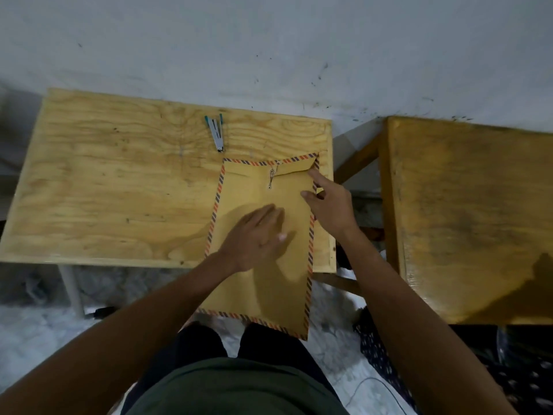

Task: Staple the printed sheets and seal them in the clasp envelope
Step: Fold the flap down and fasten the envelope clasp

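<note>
Head view: clasp envelope [263,244] lies on the bench [119,190], near end overhanging its front edge, flap folded down. Left hand [254,238] flat and open, pressing envelope middle. Right hand [327,202] open, index finger on flap corner. Stapler [216,132] just beyond the envelope. Sheets not visible, probably inside. Sealing step; next, fasten clasp [271,178].

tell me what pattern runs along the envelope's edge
Diagonal red and dark blue stripes border the tan envelope, seen clearly in the head view.
</note>
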